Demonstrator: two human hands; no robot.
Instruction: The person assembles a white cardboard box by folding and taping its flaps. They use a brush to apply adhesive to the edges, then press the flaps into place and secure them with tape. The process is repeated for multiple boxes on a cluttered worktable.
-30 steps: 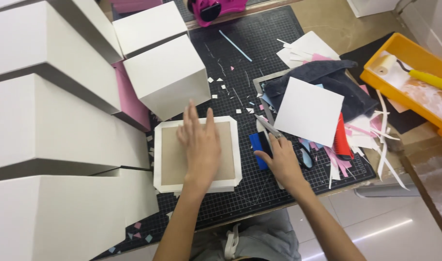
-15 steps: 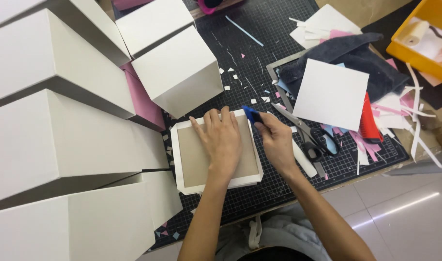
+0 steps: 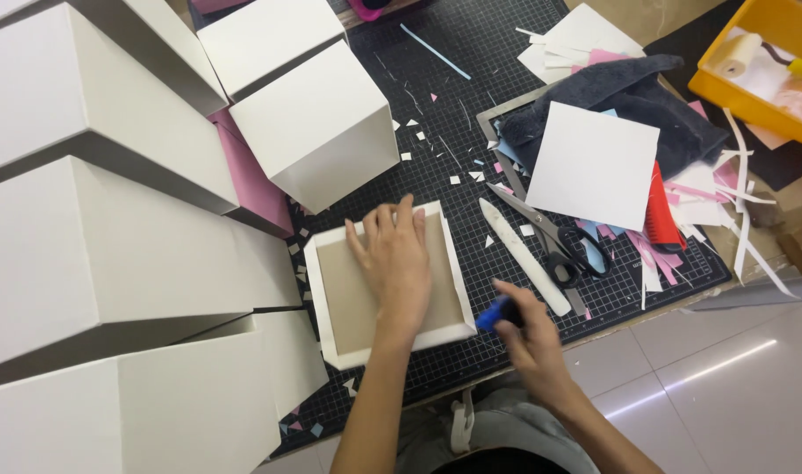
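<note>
White cardboard boxes [image 3: 111, 237] are standing stacked along the left side, with a pink sheet [image 3: 251, 180] showing between them and one white cube-shaped box [image 3: 317, 123] sitting further in on the black gridded cutting mat [image 3: 453, 53] that is covering the worktop. Just below that cube, a shallow box lid [image 3: 388, 285] is lying open side up, white folded edges framing its brown board inside. The left hand [image 3: 396, 259] is pressing flat on that brown inside, fingers [image 3: 405, 215] stretched out and slightly spread, holding nothing. At the lid's lower right corner, the right hand [image 3: 528, 329] is gripping a small blue tool [image 3: 491, 314], fingers curled tight around it, the blue end touching or nearly touching the white edge; which one I cannot tell. Right of the lid, a cream bone folder [image 3: 524, 259] is lying slantwise on the mat, and black-handled scissors [image 3: 546, 233] are lying just beside it. Small paper scraps are lying scattered over the mat. Further right, a white square sheet [image 3: 594, 167] is resting on a dark grey cloth [image 3: 611, 88], with a red comb-like piece [image 3: 657, 211] and pink and white paper strips near it. At the far right corner, a yellow tray [image 3: 734, 92] is holding a small paint roller [image 3: 739, 53].
</note>
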